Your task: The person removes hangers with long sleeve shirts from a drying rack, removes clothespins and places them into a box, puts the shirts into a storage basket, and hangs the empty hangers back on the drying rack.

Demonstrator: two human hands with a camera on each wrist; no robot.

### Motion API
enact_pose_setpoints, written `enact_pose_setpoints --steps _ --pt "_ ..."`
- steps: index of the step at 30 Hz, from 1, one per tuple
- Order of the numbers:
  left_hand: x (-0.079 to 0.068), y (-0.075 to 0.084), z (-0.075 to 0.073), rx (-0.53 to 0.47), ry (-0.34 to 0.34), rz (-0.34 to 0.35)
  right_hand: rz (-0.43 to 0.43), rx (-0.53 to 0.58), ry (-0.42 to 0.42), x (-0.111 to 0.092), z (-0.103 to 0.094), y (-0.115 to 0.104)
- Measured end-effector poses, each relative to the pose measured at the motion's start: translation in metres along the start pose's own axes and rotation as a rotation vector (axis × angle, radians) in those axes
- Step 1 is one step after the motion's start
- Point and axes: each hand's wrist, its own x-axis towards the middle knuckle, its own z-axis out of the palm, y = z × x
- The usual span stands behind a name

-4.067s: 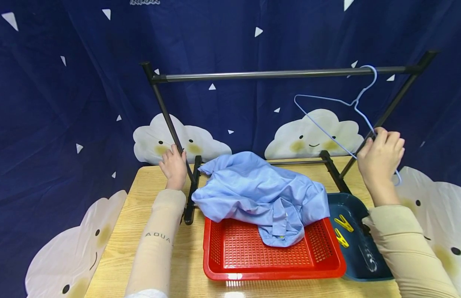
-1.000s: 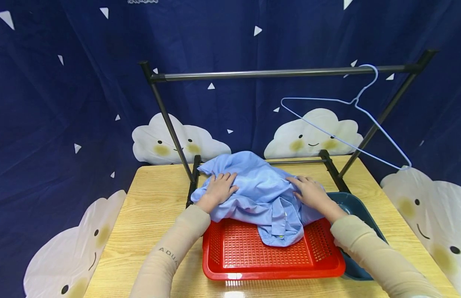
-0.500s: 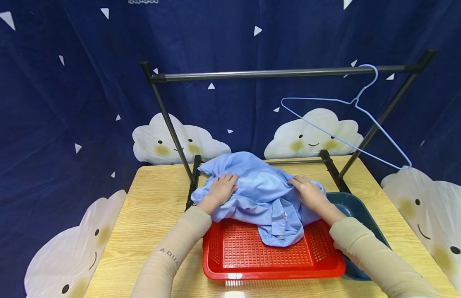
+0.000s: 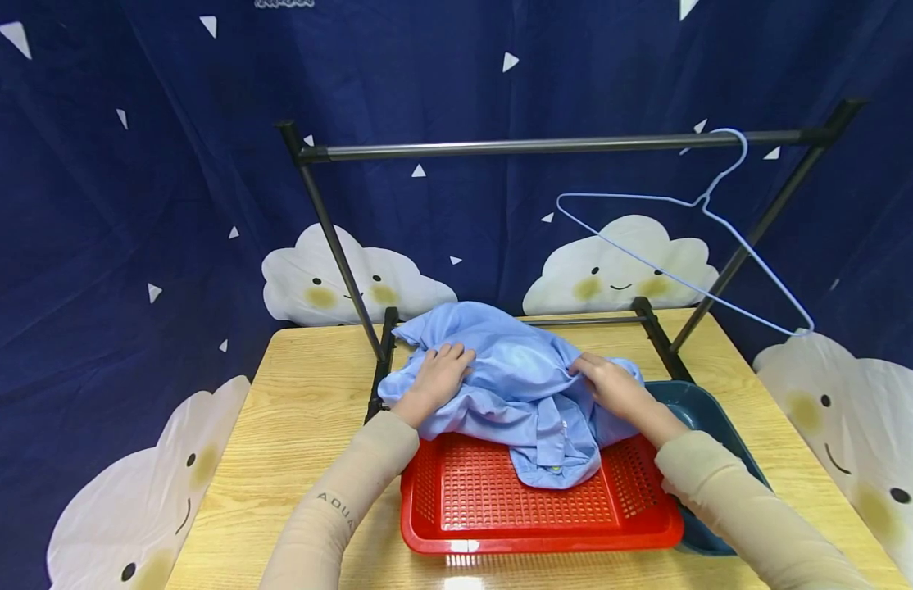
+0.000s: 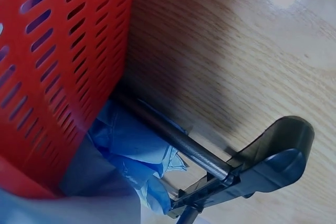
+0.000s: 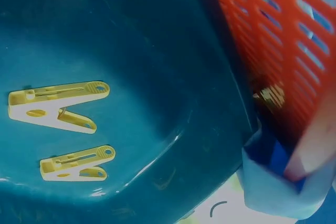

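A crumpled light blue shirt (image 4: 511,360) lies over the back of a red perforated basket (image 4: 526,537), with a buttoned flap hanging into it. My left hand (image 4: 438,381) grips the shirt's left part, its fingers bunched in the cloth. On the right part, my right hand (image 4: 610,385) pinches a fold of fabric. In the right wrist view a blurred finger (image 6: 312,156) shows against the shirt cloth (image 6: 283,192) beside the basket wall (image 6: 283,40). The left wrist view has shirt fabric (image 5: 139,140) hanging past the basket side (image 5: 79,51); the left fingers cannot be made out there.
A black rack with a top bar (image 4: 501,147) stands behind the basket. From its right end hangs a light blue hanger (image 4: 648,266). Right of the basket is a dark teal tray (image 4: 710,418) holding yellow clothespins (image 6: 58,106). Wooden table (image 4: 309,385) shows at left.
Both hands have left the rack and hanger and come down onto the shirt. The hanger now hangs free. Over the last second the fingers have drawn in on the cloth.
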Motion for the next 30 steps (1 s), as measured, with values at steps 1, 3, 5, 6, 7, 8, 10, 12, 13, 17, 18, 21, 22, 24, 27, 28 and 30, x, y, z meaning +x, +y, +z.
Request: enact_pose_setpoints --steps 1,3,5,6,7,8,10,12,13,17,18,21,22,24,27,28,30 --pt "0.000 0.000 0.001 0.010 0.013 0.005 -0.020 0.005 0.005 0.000 -0.001 0.000" --pt "0.000 0.000 0.003 0.032 0.035 0.010 -0.054 0.015 0.015 0.000 -0.003 -0.001" --pt "0.000 0.001 0.004 0.049 0.046 0.010 -0.080 0.024 0.028 0.000 -0.005 -0.002" --pt "0.000 0.001 0.005 0.054 0.051 0.007 -0.093 0.029 0.037 0.000 -0.006 -0.002" --pt "0.001 0.001 0.005 0.060 0.051 0.004 -0.105 0.036 0.047 0.000 -0.008 -0.003" --pt "0.001 0.001 0.005 0.064 0.048 0.000 -0.113 0.043 0.054 0.000 -0.009 -0.003" --pt "0.001 0.002 0.004 0.062 0.055 -0.006 -0.134 0.057 0.073 0.000 -0.012 -0.005" --pt "0.000 0.001 0.003 0.064 0.065 -0.011 -0.159 0.066 0.098 0.001 -0.015 -0.006" --pt "0.000 0.001 0.003 0.066 0.075 -0.011 -0.170 0.069 0.113 0.001 -0.017 -0.007" --pt "-0.002 0.001 0.002 0.057 0.152 -0.007 -0.197 0.076 0.153 0.003 -0.023 -0.010" --pt "-0.002 0.001 0.001 0.053 0.177 -0.004 -0.198 0.084 0.159 0.003 -0.024 -0.011" --pt "-0.001 0.001 0.000 0.049 0.254 0.006 -0.194 0.098 0.177 0.004 -0.028 -0.013" --pt "-0.001 0.001 0.000 0.047 0.278 0.008 -0.191 0.103 0.186 0.004 -0.030 -0.014" --pt "-0.001 0.001 -0.001 0.046 0.324 0.012 -0.188 0.110 0.207 0.004 -0.031 -0.014" --pt "-0.001 0.002 -0.003 0.032 0.395 0.012 -0.199 0.110 0.250 0.004 -0.034 -0.016" --pt "-0.002 0.003 -0.003 0.029 0.417 0.014 -0.206 0.112 0.268 0.004 -0.035 -0.017" --pt "-0.002 0.003 -0.005 0.019 0.451 0.015 -0.223 0.117 0.300 0.005 -0.036 -0.017"
